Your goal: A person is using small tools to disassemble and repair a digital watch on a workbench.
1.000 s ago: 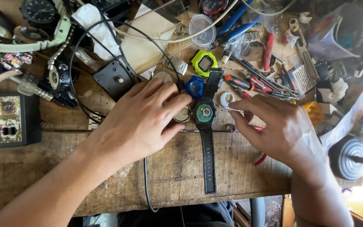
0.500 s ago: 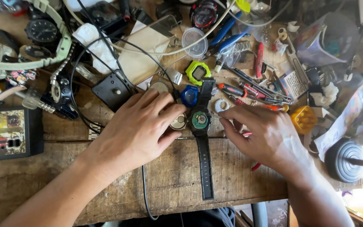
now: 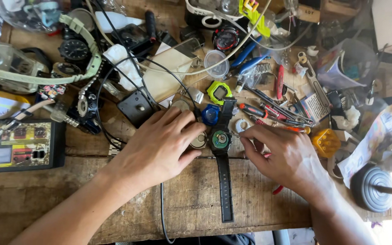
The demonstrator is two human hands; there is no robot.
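Observation:
A black watch point(image 3: 221, 139) lies face down on the wooden bench point(image 3: 69, 199) with its back open. Green works show inside, and its strap point(image 3: 225, 190) runs toward me. My left hand point(image 3: 159, 147) braces the case from the left, thumb and fingers around a round metal disc point(image 3: 199, 141) beside it. My right hand point(image 3: 286, 159) is pinched on a thin orange-handled screwdriver point(image 3: 297, 129), its tip at the right edge of the case. A red tool handle point(image 3: 277, 189) sticks out from under that hand.
A blue watch case point(image 3: 211, 114) and a yellow-green one point(image 3: 218, 91) lie just beyond the open watch. Screwdrivers and pliers point(image 3: 273, 111) crowd the right, next to a yellow block point(image 3: 326, 142). A black tester box point(image 3: 19, 145) sits at left, and a black cable point(image 3: 162, 213) hangs over the front edge.
Both hands stay at the watch, with only small finger shifts. The view has drifted, so everything sits a little lower and further right in the picture.

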